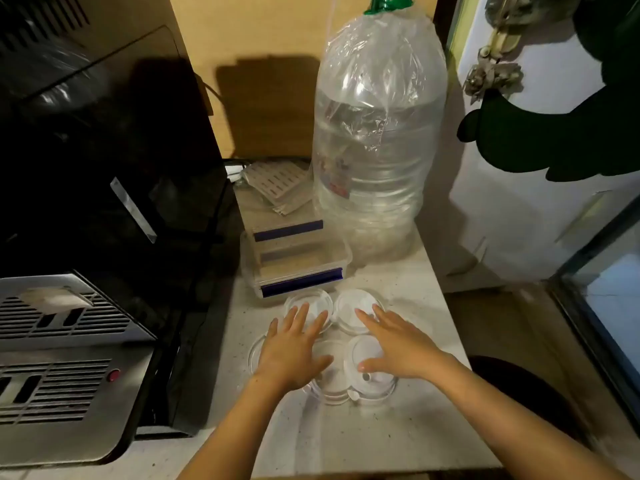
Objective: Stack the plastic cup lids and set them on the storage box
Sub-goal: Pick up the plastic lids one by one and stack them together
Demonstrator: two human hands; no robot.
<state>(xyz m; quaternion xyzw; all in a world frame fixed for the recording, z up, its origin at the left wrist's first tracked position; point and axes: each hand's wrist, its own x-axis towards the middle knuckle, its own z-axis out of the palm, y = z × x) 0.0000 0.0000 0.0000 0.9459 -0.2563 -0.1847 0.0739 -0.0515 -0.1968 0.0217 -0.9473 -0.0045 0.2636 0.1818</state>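
Several clear plastic cup lids lie flat on the pale counter. One lid [313,304] sits far left, another [353,308] far right, one [332,386] near the middle and one [372,382] near right; a fifth rim [255,351] shows left of my wrist. My left hand [292,351] hovers flat over the left lids, fingers spread. My right hand [398,344] is spread over the right lids. Neither hand grips anything. The clear storage box [298,268] with blue clips stands just behind the lids.
A large clear water bottle [377,140] wrapped in plastic stands behind the box on the right. A black and steel machine [86,237] fills the left. The counter edge [460,341] drops off at the right, with a white door beyond.
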